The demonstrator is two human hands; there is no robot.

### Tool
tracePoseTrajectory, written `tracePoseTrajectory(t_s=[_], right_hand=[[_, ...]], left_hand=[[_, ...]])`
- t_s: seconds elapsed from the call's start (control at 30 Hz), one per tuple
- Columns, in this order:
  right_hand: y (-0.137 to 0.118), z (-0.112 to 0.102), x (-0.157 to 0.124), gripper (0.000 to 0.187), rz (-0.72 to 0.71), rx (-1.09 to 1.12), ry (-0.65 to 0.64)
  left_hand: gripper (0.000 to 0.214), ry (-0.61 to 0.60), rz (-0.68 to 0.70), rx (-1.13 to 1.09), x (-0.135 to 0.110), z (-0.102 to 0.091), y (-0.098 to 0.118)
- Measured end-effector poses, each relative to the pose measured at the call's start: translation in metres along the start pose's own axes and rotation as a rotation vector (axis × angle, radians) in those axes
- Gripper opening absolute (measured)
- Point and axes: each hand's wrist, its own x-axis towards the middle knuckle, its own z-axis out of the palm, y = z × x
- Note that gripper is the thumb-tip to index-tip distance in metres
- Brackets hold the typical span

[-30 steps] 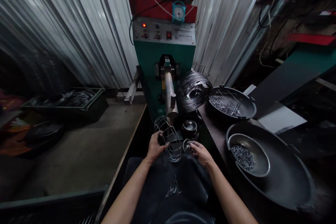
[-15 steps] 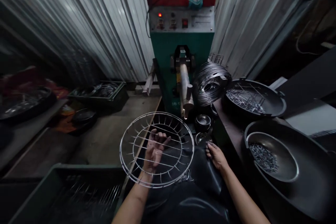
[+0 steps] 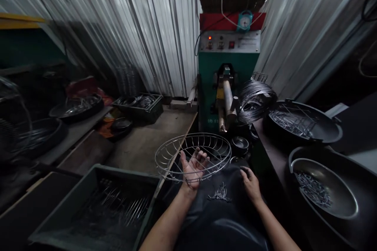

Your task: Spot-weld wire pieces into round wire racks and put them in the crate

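A round wire basket (image 3: 216,135) is tilted above my lap. My left hand (image 3: 194,166) is palm up at the basket with thumb and fingers apart. Its wires cross close around the fingers, and I cannot tell where they touch the skin. On the right, my right hand (image 3: 250,183) has its fingers pinched together near a small dark dish. What lies between those fingertips is too small to make out. Several short bent wire pieces (image 3: 220,193) rest on the black apron (image 3: 206,215) between my arms.
Ahead stands a green machine (image 3: 207,98) with a thick metal arm (image 3: 228,96). A wire coil (image 3: 255,100) hangs beside it. Wide pans (image 3: 335,135) with metal parts are at right. A green crate (image 3: 97,168) with wire pieces sits at lower left.
The basket has tipped from nearly face-on to a flatter slant, and my left hand's fingers have spread. My view has turned left and up. My right hand keeps its pinch.
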Motion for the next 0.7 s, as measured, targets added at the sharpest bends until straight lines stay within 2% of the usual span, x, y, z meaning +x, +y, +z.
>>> tracePoseTrajectory(t_s=[0.2, 0.33, 0.6, 0.7], right_hand=[[-0.002, -0.005, -0.013, 0.037, -0.072, -0.042, 0.002], [-0.004, -0.009, -0.016, 0.04, -0.09, -0.07, -0.012], [0.001, -0.01, -0.013, 0.043, -0.097, -0.12, -0.02], [0.005, -0.012, -0.007, 0.049, -0.105, -0.19, -0.037]], left_hand=[[0.054, -0.026, 0.001, -0.004, -0.029, 0.011, 0.0], [0.058, -0.08, -0.009, -0.021, -0.04, 0.018, -0.001], [0.065, -0.098, -0.092, -0.1, -0.039, 0.021, -0.001], [0.067, -0.022, -0.072, -0.144, -0.028, 0.015, 0.012]])
